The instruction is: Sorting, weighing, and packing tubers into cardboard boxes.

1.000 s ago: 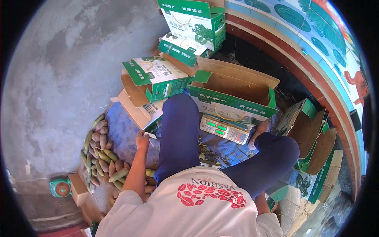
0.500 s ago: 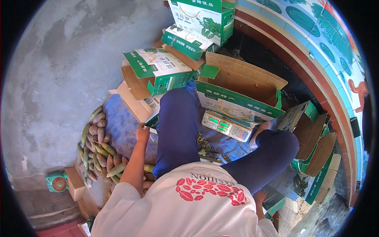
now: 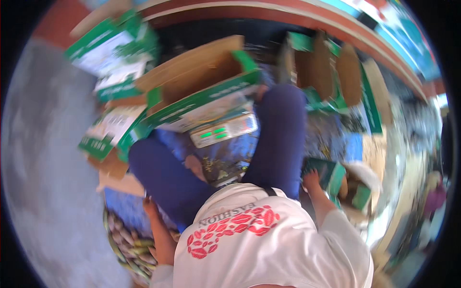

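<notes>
Blue tarp (image 3: pixel 124 201) covers the floor; the view has swung rightward since half a second ago. At four o'clock the right hand (image 3: pixel 311 180), earlier partly hidden, now shows fully, touching a dark green box (image 3: pixel 324 174); I cannot tell if it grips. At eight o'clock the blurred left hand (image 3: pixel 150 207) sits beside a cardboard flap (image 3: pixel 122 184), its opening and hold unclear.

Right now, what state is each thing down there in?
Large box: top open
Scale: display lit green
Box at left: flap open
Boxes at right: flaps open
Vegetables: piled together
Left grip: near pale cardboard flap, closure unclear
Right grip: at dark green box, closure unclear
</notes>
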`<act>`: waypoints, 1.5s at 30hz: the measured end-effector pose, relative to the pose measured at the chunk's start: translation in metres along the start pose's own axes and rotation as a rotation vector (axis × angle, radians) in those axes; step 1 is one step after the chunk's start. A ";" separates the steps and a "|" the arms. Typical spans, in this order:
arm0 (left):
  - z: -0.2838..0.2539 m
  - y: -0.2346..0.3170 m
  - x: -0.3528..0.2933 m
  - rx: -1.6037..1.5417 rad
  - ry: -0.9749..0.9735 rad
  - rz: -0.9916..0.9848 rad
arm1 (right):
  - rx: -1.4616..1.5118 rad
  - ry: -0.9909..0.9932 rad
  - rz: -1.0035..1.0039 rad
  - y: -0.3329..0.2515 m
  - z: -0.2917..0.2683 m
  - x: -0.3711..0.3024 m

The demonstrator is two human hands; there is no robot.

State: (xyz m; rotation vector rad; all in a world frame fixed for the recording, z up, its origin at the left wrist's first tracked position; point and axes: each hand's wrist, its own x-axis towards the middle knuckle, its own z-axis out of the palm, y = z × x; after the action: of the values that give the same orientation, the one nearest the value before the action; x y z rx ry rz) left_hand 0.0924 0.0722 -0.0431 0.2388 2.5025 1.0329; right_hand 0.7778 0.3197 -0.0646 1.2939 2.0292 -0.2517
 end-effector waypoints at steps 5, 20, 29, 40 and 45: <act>0.009 0.042 -0.014 -0.171 -0.218 -0.054 | 0.487 0.252 0.229 0.009 -0.077 -0.015; 0.002 0.082 -0.011 -0.036 -0.241 0.236 | 0.755 0.392 1.631 0.233 0.013 -0.196; -0.005 0.035 0.027 -0.107 -0.268 0.062 | 0.785 -0.192 1.384 0.246 0.105 -0.213; 0.004 0.053 -0.004 -0.049 -0.289 0.061 | 0.711 -0.207 1.342 0.222 0.061 -0.220; 0.019 0.058 -0.009 -0.025 -0.330 0.061 | 0.588 0.009 1.320 0.219 0.034 -0.210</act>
State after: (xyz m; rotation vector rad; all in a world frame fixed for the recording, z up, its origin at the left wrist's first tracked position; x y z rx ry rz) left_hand 0.1089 0.1232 -0.0114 0.4427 2.1960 0.9604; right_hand 1.0332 0.2572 0.0911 2.6604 0.7373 -0.1935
